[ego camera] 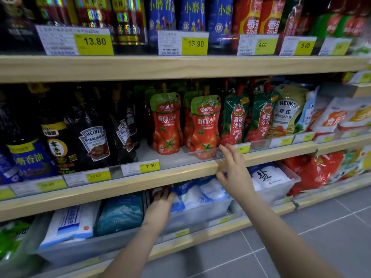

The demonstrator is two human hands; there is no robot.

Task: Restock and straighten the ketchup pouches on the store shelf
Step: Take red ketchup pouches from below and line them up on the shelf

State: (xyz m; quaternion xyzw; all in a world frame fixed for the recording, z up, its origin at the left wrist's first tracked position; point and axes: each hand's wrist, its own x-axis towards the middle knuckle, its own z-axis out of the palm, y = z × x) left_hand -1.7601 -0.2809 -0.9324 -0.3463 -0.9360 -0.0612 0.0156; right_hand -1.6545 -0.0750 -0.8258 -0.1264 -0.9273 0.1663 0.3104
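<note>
The right hand, fingers spread and empty, hovers at the pale wooden shelf edge below the red-and-green ketchup pouches, while the left hand reaches beneath, its grip hidden.

On the middle shelf, four ketchup pouches are stood in a row behind a clear front rail. Sauce bottles are set to their left, salad-dressing pouches to their right. Bottles and cans are lined on the shelf above. Salt bags are kept in bins on the shelf below. The right hand is held before the middle shelf's edge; the left hand is reached under it.
</note>
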